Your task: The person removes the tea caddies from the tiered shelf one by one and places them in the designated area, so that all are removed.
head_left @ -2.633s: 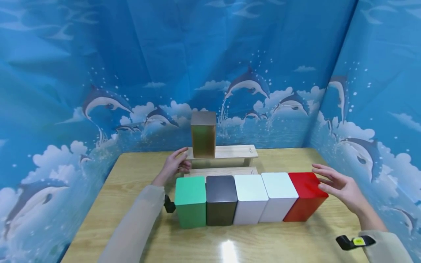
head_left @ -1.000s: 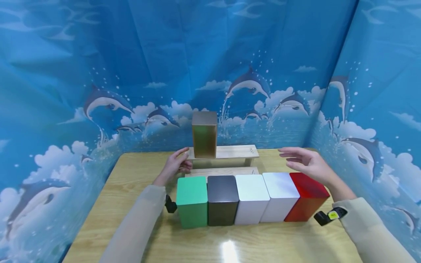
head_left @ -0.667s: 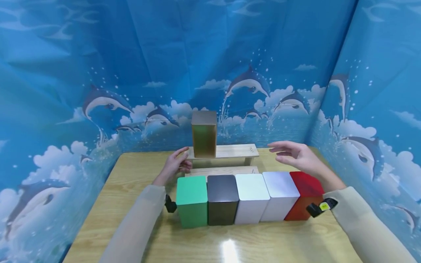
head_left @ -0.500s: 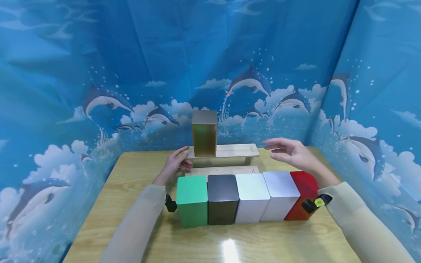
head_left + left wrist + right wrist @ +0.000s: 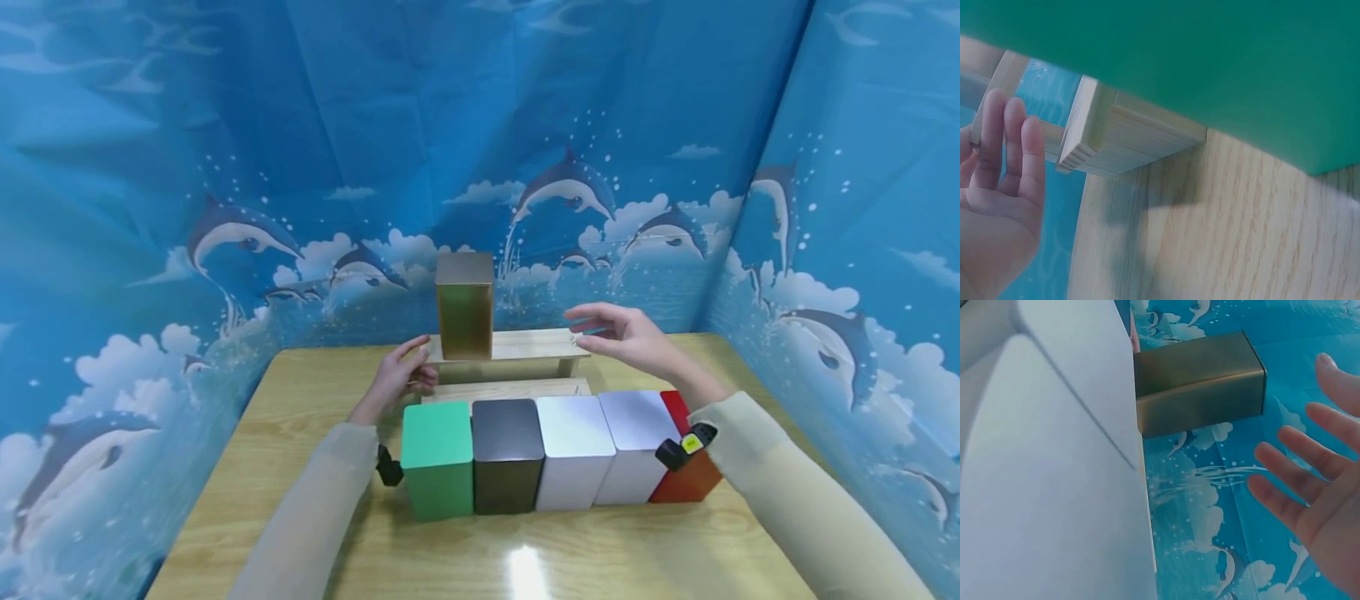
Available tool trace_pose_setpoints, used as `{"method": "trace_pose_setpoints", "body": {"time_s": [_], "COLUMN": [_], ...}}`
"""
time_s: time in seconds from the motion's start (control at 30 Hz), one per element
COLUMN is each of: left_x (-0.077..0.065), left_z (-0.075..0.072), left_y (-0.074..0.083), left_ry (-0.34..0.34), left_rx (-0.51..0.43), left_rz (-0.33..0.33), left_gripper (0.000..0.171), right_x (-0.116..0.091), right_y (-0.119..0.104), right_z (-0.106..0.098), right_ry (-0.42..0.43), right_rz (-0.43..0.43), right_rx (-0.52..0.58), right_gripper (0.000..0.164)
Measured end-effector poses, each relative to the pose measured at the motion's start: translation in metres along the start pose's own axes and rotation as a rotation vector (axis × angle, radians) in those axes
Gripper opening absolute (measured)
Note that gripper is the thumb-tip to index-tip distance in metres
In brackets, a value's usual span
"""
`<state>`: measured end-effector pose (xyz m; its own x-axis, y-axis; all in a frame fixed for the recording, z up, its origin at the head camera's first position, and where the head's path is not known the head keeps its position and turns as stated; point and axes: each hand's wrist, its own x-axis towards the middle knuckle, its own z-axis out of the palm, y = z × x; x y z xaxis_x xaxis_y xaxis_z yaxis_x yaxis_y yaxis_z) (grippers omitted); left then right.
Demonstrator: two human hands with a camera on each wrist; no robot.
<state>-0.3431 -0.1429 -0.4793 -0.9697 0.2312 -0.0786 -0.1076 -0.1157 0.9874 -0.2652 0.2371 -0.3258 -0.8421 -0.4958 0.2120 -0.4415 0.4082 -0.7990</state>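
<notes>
My left hand grips the left end of a two-tier wooden stand; in the left wrist view its upper board passes between my fingers. On that board's left part stands a bronze-coloured box. My right hand hovers with loosely extended fingers and holds nothing, fingertips overlapping the right end of the upper board in the head view. In the right wrist view, those spread fingers are apart from the bronze box.
In front of the stand, boxes form a row: green, black, white, a second white one and red, partly hidden by my right arm. A blue dolphin-print curtain surrounds the wooden table.
My right hand has left the red box's side, moving left and further back over the row to the stand's right end. My left hand, the stand and the boxes have stayed put.
</notes>
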Motion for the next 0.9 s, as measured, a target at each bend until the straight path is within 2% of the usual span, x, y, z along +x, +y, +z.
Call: {"method": "trace_pose_setpoints", "body": {"time_s": [0.27, 0.73, 0.9], "left_x": [0.001, -0.001, -0.001], "left_z": [0.0, 0.0, 0.0], "left_y": [-0.001, -0.002, 0.0], "left_ry": [0.005, 0.003, 0.002], "left_rx": [0.005, -0.002, -0.008], "left_rz": [0.008, 0.002, -0.005], "left_gripper": [0.046, 0.045, 0.044], "right_x": [0.017, 0.052, 0.067], "right_y": [-0.001, -0.012, -0.013], "right_z": [0.007, 0.022, 0.03], "right_ry": [0.014, 0.0, 0.026], "right_rz": [-0.033, -0.035, -0.02], "right_rx": [0.009, 0.065, 0.081], "right_gripper": [0.043, 0.049, 0.051]}}
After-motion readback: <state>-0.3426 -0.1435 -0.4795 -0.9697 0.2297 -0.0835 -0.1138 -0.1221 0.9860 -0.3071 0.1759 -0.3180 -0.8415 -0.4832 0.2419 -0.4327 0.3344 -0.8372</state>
